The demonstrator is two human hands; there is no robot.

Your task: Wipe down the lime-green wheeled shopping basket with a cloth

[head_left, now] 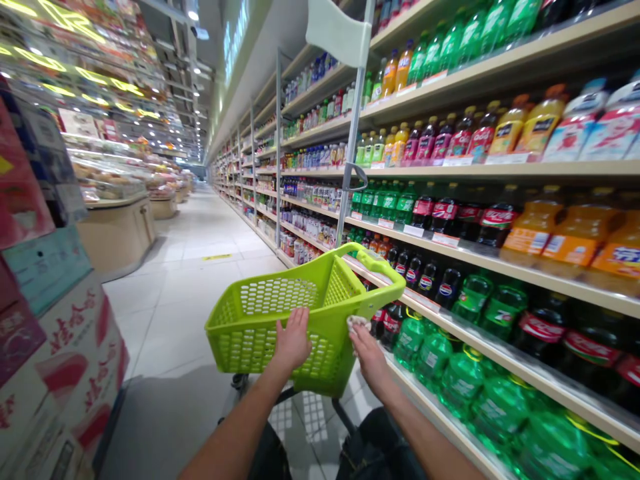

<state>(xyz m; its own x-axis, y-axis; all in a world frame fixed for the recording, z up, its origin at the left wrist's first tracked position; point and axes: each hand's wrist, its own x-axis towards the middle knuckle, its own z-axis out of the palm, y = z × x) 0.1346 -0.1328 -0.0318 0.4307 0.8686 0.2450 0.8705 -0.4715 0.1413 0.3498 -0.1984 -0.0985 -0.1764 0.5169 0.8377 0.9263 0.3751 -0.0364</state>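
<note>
We touch the cart (341, 357)
Left hand (294, 339) straight-fingered on its side; right hand (369, 350) holding a cloth (358, 323) at its corner.

The cart (326, 337) looks smooth plastic, the rag (359, 321) matt cloth, the floor (185, 293) glossy tile.

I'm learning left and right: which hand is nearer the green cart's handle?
Right. The right hand holds a whitish cloth against the cart just below the handle; the left hand is farther off, at the cart's near side.
</note>
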